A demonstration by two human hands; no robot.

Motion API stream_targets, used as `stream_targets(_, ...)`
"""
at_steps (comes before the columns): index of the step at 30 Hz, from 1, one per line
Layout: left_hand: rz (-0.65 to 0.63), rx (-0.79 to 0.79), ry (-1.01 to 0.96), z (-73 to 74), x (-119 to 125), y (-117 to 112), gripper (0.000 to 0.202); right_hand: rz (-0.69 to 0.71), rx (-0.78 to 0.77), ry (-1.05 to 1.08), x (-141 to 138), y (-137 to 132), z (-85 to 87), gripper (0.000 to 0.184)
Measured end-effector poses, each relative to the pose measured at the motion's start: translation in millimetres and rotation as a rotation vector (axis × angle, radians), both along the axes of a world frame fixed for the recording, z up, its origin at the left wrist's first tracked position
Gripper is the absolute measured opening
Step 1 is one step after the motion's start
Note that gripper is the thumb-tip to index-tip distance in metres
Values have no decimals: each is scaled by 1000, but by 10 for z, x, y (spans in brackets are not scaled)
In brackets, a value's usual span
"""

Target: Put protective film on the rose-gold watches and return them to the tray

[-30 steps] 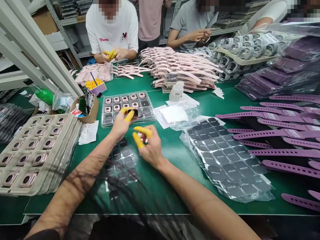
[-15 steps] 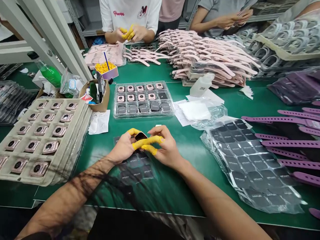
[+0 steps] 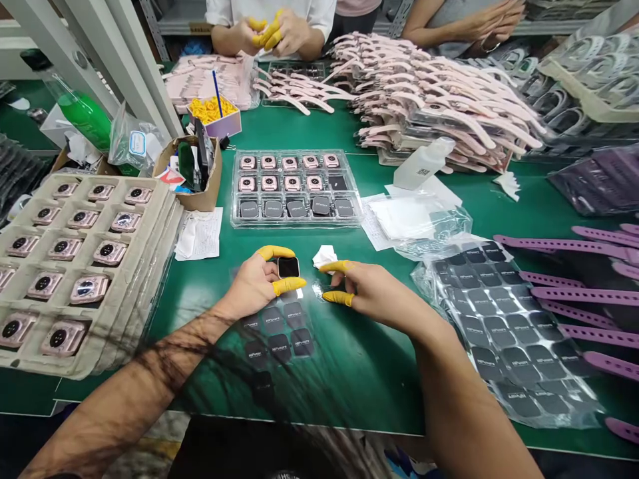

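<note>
My left hand point(image 3: 252, 286), with yellow finger cots, pinches a small square rose-gold smartwatch point(image 3: 288, 267) by its edges, black face up. My right hand point(image 3: 372, 291), also wearing yellow cots, sits to the right of the watch. Its finger and thumb appear to hold a small clear film point(image 3: 319, 291) against the green mat. A crumpled white paper scrap point(image 3: 325, 257) lies just above those fingers. Below my left hand is a clear sheet of black square pads point(image 3: 277, 339), partly hidden by my wrist.
Ahead stands a clear tray of watches point(image 3: 295, 188). Pulp trays of rose-gold watch cases point(image 3: 87, 266) stack at left, beside a cardboard box point(image 3: 192, 174). Pink straps point(image 3: 429, 106) pile at the back, purple straps point(image 3: 574, 299) lie right, and a co-worker's hands point(image 3: 267, 33) work opposite.
My hands have come apart. The right hand has left the watch and moved right, and the white scrap now shows on the mat. The left hand still holds the watch.
</note>
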State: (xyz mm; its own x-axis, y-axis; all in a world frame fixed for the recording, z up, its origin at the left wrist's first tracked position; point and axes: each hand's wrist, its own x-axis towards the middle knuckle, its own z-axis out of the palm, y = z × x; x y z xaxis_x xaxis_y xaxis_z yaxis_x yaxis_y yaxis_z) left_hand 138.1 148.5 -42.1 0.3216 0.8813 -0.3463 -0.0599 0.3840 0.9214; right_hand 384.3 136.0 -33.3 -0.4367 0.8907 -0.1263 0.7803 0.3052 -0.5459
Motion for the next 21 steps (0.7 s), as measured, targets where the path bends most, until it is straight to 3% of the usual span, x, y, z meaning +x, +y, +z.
stream_targets(3, 4, -23, -5, 13, -5, 4, 62, -123, 68, 78, 25, 73, -67, 36)
stream_targets(7, 40, -50, -31, -9, 6, 5, 61, -299, 332, 87, 8, 203, -222, 23)
stream_targets(9, 47, -47, -33, -30, 12, 3, 60, -274, 393, 70, -21, 220, -257, 12)
stream_targets(12, 48, -25, -21, -53, 15, -5, 58, -205, 454, 277, -121, 165, -220, 3)
stream_targets(15, 1, 0, 22, -60, 15, -13, 59, -63, 490, 482, -309, 95, -177, 9)
stream_targets(17, -26, 15, 64, -58, 15, -19, 60, 5, 511, 475, -426, 76, -191, 5)
stream_targets(21, -10, 20, 112, -54, 22, -31, 59, -73, 576, 354, -514, 49, -260, 4)
